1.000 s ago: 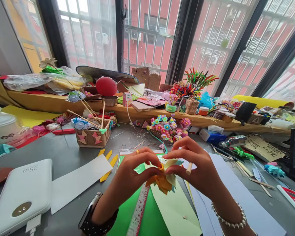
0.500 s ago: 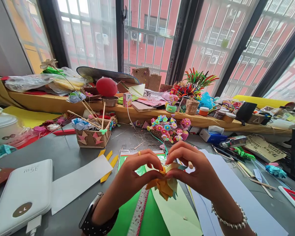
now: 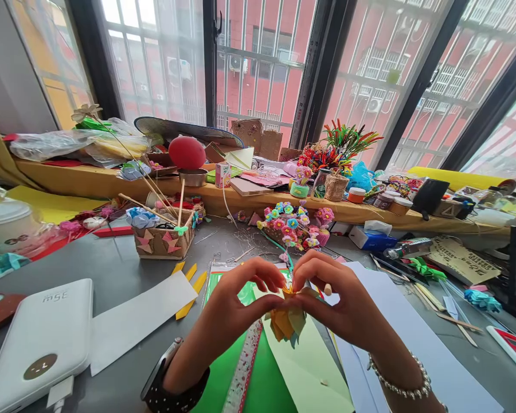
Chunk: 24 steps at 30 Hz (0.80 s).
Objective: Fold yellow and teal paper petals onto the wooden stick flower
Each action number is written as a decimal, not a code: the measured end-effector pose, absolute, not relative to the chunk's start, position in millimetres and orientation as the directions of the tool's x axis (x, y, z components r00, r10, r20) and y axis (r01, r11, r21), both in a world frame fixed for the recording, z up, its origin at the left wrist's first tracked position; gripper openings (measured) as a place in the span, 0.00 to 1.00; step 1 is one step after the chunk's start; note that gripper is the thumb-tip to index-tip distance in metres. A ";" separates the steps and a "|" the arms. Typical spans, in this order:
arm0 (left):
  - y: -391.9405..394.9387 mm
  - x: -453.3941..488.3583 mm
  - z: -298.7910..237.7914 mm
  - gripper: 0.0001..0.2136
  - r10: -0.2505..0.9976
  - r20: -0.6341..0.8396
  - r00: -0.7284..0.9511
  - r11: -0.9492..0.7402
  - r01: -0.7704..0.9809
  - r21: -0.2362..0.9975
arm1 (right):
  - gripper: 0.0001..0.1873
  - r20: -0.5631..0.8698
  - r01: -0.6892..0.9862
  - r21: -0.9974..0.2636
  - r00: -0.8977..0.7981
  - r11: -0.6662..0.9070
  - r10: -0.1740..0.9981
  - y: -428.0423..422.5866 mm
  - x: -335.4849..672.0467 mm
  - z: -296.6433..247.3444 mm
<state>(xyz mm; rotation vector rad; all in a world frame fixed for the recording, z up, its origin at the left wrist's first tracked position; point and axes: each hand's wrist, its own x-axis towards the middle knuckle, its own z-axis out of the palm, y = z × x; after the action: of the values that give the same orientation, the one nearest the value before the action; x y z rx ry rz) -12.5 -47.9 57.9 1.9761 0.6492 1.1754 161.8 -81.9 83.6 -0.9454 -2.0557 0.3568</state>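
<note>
A folded paper flower (image 3: 285,326) in yellow-orange, pale green and a little blue hangs between my two hands, its petals pointing down. My left hand (image 3: 241,295) is closed on the flower's narrow upper end, thumb in front and fingers curled behind. From the other side, my right hand (image 3: 339,295) pinches the same end between thumb and fingers. A round wooden stick (image 3: 328,289) pokes out between the right fingers; its length is mostly hidden. Below the hands lie a pale green paper sheet (image 3: 313,367), a green sheet (image 3: 266,387) and a patterned ruler (image 3: 245,367).
To the left are a white power bank (image 3: 38,344), a white paper strip (image 3: 141,321), yellow paper strips (image 3: 191,292) and a cardboard box (image 3: 163,244) holding sticks. Crochet flowers (image 3: 290,223) stand ahead. White paper (image 3: 406,332) and loose sticks (image 3: 460,321) lie to the right.
Both hands have shifted slightly around the flower's upper end. The flower has turned and its petals look more gathered. The stick end has moved a little left.
</note>
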 end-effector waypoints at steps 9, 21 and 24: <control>-47.2 -11.2 56.4 0.05 0.704 0.606 0.371 -0.679 0.100 0.727 | 0.04 0.566 0.493 -0.576 -0.334 0.652 0.753 -78.8 160.9 76.3; -50.3 -7.9 58.3 0.05 0.711 0.625 0.322 -0.682 0.100 0.724 | 0.03 0.617 0.498 -0.539 -0.315 0.679 0.721 -77.5 161.2 74.0; -50.8 -8.8 58.8 0.05 0.697 0.637 0.329 -0.696 0.096 0.712 | 0.03 0.633 0.503 -0.525 -0.309 0.687 0.710 -77.7 161.1 74.2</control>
<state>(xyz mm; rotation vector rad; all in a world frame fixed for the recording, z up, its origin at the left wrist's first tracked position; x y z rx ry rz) -8.8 -50.8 58.8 2.0314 0.6937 1.3798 161.1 -77.7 74.2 -0.9363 -1.9801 0.2849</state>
